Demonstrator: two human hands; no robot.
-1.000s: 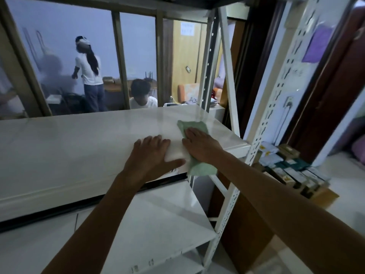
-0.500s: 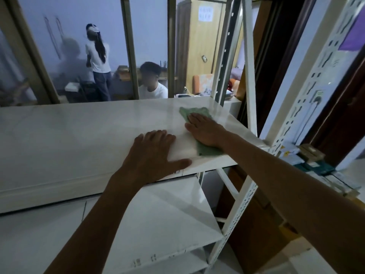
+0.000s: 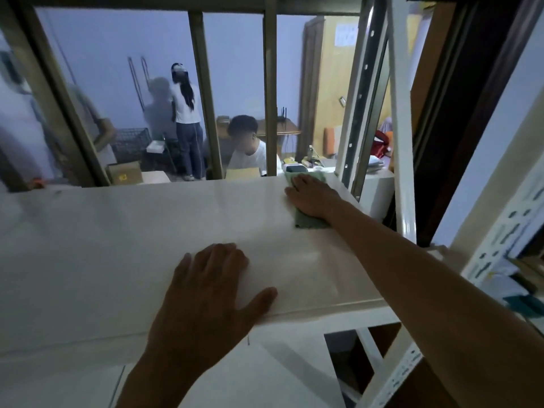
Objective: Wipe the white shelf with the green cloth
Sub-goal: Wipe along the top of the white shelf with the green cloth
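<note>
The white shelf (image 3: 117, 245) runs across the view as a broad glossy board. My right hand (image 3: 313, 197) lies flat on the green cloth (image 3: 307, 222) at the shelf's far right corner, pressing it down; cloth shows beyond the fingertips and under the wrist. My left hand (image 3: 212, 287) rests palm down on the shelf near its front edge, fingers spread, thumb along the rim, holding nothing.
White perforated uprights (image 3: 403, 142) stand at the shelf's right end. A lower white shelf (image 3: 265, 372) sits beneath. Behind the shelf is a barred glass window (image 3: 206, 98), with two people in the room beyond. Boxes (image 3: 506, 278) lie at the right.
My right hand has slid the green cloth from the front edge toward the far back corner of the shelf. My left hand stays planted near the front edge.
</note>
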